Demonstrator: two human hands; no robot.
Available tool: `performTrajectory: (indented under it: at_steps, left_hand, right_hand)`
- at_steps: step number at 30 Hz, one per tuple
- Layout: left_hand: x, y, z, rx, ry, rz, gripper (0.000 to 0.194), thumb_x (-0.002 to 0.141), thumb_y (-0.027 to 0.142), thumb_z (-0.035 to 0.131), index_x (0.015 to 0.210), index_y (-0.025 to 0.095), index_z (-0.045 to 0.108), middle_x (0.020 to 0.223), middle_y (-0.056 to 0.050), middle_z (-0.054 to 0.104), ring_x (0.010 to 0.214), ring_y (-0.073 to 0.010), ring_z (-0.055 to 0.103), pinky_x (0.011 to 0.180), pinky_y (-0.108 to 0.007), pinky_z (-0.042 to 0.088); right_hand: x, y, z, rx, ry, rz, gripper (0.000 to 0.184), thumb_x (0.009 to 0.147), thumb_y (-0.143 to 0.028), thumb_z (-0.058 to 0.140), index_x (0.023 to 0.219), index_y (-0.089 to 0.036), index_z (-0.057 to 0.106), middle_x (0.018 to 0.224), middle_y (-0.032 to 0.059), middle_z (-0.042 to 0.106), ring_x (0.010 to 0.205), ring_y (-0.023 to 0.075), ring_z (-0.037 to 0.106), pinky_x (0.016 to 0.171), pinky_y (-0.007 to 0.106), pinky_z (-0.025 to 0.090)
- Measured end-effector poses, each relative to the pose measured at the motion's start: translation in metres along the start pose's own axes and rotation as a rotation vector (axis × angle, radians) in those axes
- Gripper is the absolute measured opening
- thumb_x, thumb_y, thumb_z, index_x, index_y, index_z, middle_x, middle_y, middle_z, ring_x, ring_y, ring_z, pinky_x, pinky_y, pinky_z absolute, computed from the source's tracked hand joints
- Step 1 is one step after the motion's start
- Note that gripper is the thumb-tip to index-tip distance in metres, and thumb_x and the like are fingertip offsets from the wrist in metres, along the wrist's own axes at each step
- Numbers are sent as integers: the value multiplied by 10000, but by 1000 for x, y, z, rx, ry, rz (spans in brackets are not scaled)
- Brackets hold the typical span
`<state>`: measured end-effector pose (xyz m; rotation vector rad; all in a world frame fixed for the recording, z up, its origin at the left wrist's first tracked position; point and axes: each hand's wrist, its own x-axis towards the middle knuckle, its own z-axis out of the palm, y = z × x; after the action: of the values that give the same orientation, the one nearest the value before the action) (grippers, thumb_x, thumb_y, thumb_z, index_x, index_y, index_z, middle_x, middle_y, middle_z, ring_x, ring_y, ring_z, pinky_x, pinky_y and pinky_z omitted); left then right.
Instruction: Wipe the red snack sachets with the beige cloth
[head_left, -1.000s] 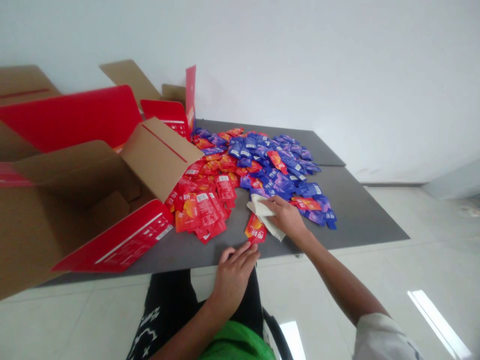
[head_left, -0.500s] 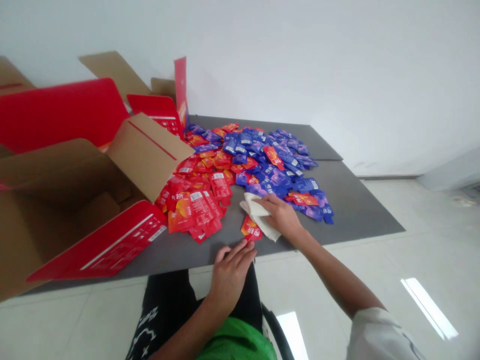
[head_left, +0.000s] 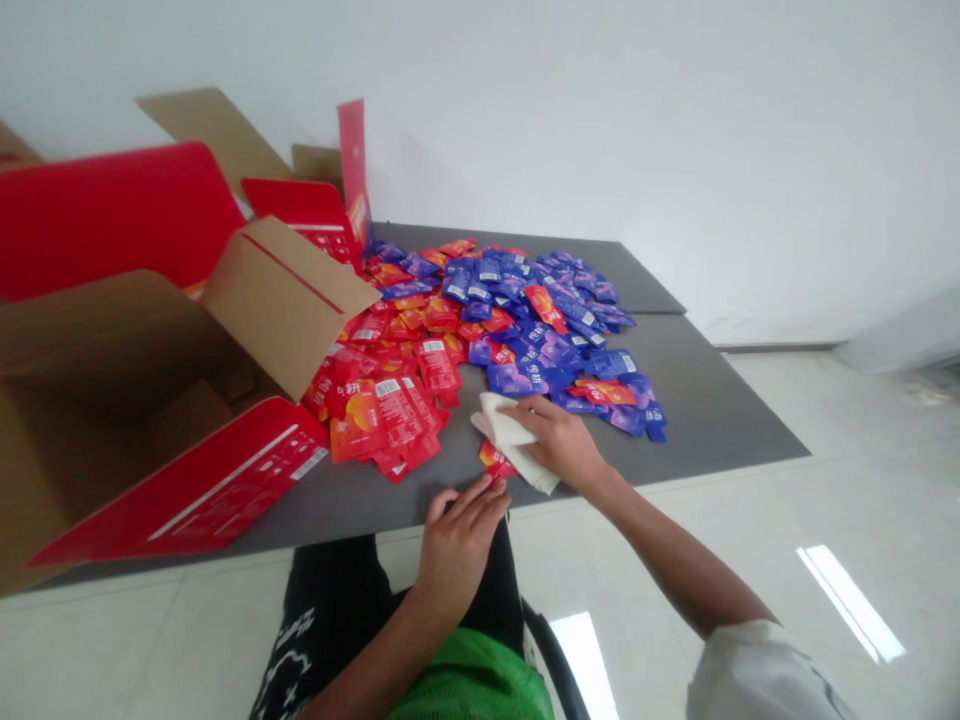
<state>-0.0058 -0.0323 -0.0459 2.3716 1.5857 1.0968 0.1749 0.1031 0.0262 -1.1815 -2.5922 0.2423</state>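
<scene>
- The lower edge of a single red packet (head_left: 495, 459) is pressed down by the left hand (head_left: 454, 548), whose fingers are stretched out and laid close together, with the thumb set a little apart
- A folded cream cloth (head_left: 507, 428) is gripped by the right hand (head_left: 559, 440), its fingers being closed over the cloth's right side
- The single red packet is laid near the front edge of the grey desk (head_left: 720, 420), between the two hands, and is partly covered by the cloth
- To the left of the cloth, a heap of red packets (head_left: 394, 410) is spread, some with their barcodes turned up
- Beyond the cloth and to its right, a heap of blue-purple packets (head_left: 544, 345) is spread, with a few red ones mixed in
- At the left of the desk, an open carton (head_left: 217, 490) with red outer sides and a brown inside is placed, and one brown flap (head_left: 289, 300) is folded out beside the red heap
- Behind it, a second open carton (head_left: 300, 205) is partly hidden
- The desk is backed by a pale wall (head_left: 675, 120), and light is reflected by the tiled floor (head_left: 780, 620)
- Dark trousers (head_left: 337, 590) and a green garment (head_left: 480, 680) can be seen below the desk edge
</scene>
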Motion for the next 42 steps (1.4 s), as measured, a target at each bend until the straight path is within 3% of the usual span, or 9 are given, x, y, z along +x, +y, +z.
performTrajectory:
  at_steps: [4, 10, 14, 17, 20, 24, 31, 38, 42]
  left_hand:
    - [0, 1, -1, -8, -10, -20, 217, 1029, 186, 545, 1154, 257, 708, 1172, -15, 775, 1161, -201, 695, 940, -389, 409]
    - [3, 1, -5, 14, -20, 14, 230, 1037, 166, 513, 1146, 243, 700, 1250, -28, 746, 1223, -215, 668, 911, -394, 417]
    - [4, 2, -4, 19, -10, 8, 231, 1031, 156, 521, 1141, 248, 702, 1208, -20, 763, 1188, -214, 686, 903, -393, 416]
    - [3, 2, -4, 14, -25, -10, 222, 1031, 169, 534, 1153, 256, 697, 1175, -12, 775, 1156, -210, 700, 921, -396, 407]
    - [3, 2, -4, 12, -17, 3, 212, 1032, 170, 535, 1151, 249, 691, 1237, -15, 752, 1209, -209, 675, 924, -394, 404]
    - [4, 2, -4, 12, 4, 22, 204, 1038, 165, 522, 1129, 238, 690, 1242, -19, 749, 1210, -210, 675, 908, -392, 399]
    - [4, 2, -5, 11, -2, 2, 228, 1033, 170, 530, 1157, 256, 701, 1206, -5, 764, 1144, -201, 706, 911, -393, 408]
    - [6, 2, -7, 26, -7, 24, 230, 1032, 154, 516, 1122, 247, 707, 1220, -22, 758, 1186, -215, 689, 896, -391, 413]
    - [5, 3, -6, 16, 2, 10, 229, 1032, 153, 518, 1131, 244, 703, 1205, -20, 764, 1166, -215, 698, 898, -391, 410]
  right_hand:
    - [-16, -16, 13, 100, -78, -57, 448, 905, -161, 680, 1338, -275, 669, 1250, 55, 697, 1069, 186, 694, 868, 236, 544]
    - [16, 17, -1, -52, 10, 119, 451, 901, -111, 644, 1335, -230, 676, 1224, 94, 691, 1071, 226, 690, 906, 280, 546]
    - [-4, -3, 2, 19, -23, 0, 521, 897, -130, 663, 1397, -272, 624, 1283, 76, 675, 1117, 212, 672, 915, 263, 537]
    - [-18, -14, 13, 114, -91, -61, 454, 919, -168, 660, 1357, -287, 647, 1278, 53, 688, 1097, 187, 680, 898, 236, 532]
    - [-2, 1, 14, 77, -54, 16, 453, 909, -130, 644, 1343, -258, 661, 1282, 68, 679, 1108, 200, 675, 918, 249, 524]
    - [20, 21, -3, -68, -9, 113, 432, 921, -127, 618, 1340, -219, 673, 1215, 98, 690, 1051, 222, 689, 859, 260, 533]
    - [-17, -12, 13, 89, -83, -76, 453, 918, -179, 664, 1357, -289, 648, 1267, 50, 688, 1074, 185, 684, 852, 230, 529]
    - [23, 28, -1, -70, -14, 113, 427, 925, -139, 615, 1342, -217, 667, 1208, 97, 690, 1052, 223, 688, 848, 264, 536]
    - [2, 3, -1, 8, -3, -6, 487, 914, -119, 628, 1388, -233, 631, 1255, 87, 674, 1057, 202, 685, 868, 255, 530]
